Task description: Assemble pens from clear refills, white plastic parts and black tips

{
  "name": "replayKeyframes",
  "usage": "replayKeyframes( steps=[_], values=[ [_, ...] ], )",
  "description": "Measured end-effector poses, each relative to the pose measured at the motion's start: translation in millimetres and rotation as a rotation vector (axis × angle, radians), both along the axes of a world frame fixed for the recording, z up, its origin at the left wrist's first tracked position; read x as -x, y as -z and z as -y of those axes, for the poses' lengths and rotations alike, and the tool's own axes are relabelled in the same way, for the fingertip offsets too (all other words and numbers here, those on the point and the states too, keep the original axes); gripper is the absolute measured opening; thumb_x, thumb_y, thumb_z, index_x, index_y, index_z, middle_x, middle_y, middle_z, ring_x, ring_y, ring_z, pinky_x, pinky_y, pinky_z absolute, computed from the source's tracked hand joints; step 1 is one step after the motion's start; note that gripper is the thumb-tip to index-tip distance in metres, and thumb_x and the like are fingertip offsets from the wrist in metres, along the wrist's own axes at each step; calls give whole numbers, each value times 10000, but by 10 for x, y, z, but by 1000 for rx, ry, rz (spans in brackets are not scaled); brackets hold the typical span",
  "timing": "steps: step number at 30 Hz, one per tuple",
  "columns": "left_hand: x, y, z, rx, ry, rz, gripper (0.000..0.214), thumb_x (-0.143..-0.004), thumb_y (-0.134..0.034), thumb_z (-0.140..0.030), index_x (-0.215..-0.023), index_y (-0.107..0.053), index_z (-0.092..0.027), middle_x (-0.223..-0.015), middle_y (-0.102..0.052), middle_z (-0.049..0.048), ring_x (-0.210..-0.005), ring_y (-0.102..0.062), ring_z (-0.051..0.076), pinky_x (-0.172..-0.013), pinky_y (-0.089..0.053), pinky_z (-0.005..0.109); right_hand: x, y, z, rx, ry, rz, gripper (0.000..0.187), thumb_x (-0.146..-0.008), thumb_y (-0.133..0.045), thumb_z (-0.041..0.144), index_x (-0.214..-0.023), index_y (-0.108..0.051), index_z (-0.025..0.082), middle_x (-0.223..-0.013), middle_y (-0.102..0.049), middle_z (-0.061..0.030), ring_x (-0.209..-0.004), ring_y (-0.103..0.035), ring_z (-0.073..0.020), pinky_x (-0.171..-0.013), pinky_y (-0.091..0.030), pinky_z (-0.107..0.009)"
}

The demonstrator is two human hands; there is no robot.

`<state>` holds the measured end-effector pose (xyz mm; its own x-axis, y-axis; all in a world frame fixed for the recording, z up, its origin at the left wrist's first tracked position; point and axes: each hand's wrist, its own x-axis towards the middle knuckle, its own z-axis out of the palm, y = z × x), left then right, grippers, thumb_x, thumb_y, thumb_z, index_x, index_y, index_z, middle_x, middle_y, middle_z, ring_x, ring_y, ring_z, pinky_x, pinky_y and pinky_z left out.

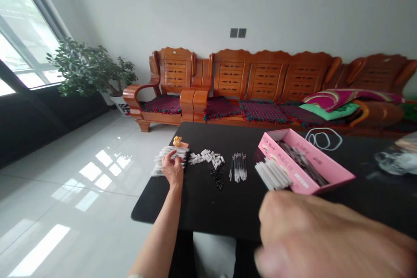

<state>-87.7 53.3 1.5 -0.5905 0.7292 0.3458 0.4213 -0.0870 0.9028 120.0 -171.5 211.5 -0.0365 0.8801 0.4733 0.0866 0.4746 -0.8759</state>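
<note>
My left hand (172,167) rests on a row of long white pen-like sticks (159,160) at the table's left end, fingers slightly bent and apart, with nothing visible held in them. Close to the camera, my right hand (293,230) is large and smeared by motion; whether it holds anything cannot be seen. Beyond it lies a bundle of whitish tubes (273,173) against a pink box (309,152) filled with dark thin sticks. Mid-table are small white pieces (208,156), small black pieces (217,177) and a row of dark-and-clear thin rods (239,167).
A small orange figurine (177,140) stands behind the white sticks on the black table (198,208). White loops (324,139) and a crumpled clear plastic bag (395,160) lie to the right. Behind are a wooden sofa (263,74) and a potted plant (94,67).
</note>
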Motion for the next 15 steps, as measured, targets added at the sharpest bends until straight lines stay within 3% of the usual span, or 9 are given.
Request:
replayKeyframes(
  steps=[2, 4, 8, 10, 12, 15],
  values=[
    [-190, -21, 31, -9, 115, 17, 293, -819, -504, -251, -1045, -665, -160, -928, -682, 66, -697, -666, 169, -797, -512, 331, -75, -36, -206, -37, 182, 40, 269, -774, -673, 425, -1001, -712, 287, -608, -606, -24, -578, -594, -203, -464, -466, -306],
    [-355, -1, 73, -19, 210, 45, 287, -826, -511, -260, -1048, -667, -166, -931, -691, 70, -710, -667, 172, -747, -521, 307, -320, 118, -465, -30, 360, 53, 298, -803, -654, 379, -1037, -692, 199, -606, -604, -5, -526, -562, -160, -457, -439, -267],
    [-572, 180, 194, 26, 387, 101, 291, -844, -533, -337, -1059, -665, -192, -807, -685, 44, -608, -642, 160, -583, -510, 254, -1147, 866, -928, 137, 713, 96, 280, -825, -597, 393, -923, -685, 145, -533, -551, 17, -396, -486, -126, -391, -376, -246],
    [-635, 323, 251, 60, 444, 135, 295, -846, -535, -371, -1044, -666, -197, -740, -664, 31, -531, -608, 147, -499, -481, 234, -1511, 1301, -1046, 263, 801, 232, 246, -812, -583, 380, -818, -679, 153, -513, -566, -3, -380, -501, -148, -405, -386, -273],
    [-676, 465, 287, 86, 462, 135, 292, -845, -534, -389, -1015, -672, -196, -695, -646, 24, -491, -583, 141, -465, -463, 228, -1715, 1683, -1094, 328, 821, 429, 181, -785, -587, 309, -718, -676, 166, -534, -602, -40, -456, -560, -192, -473, -417, -310],
    [-704, 611, 297, 124, 459, 124, 290, -834, -542, -397, -990, -680, -195, -679, -643, 23, -481, -579, 143, -463, -467, 233, -1744, 2094, -1133, 313, 855, 652, 85, -745, -617, 196, -686, -678, 187, -636, -662, -89, -632, -630, -264, -586, -431, -363]
  ],
)
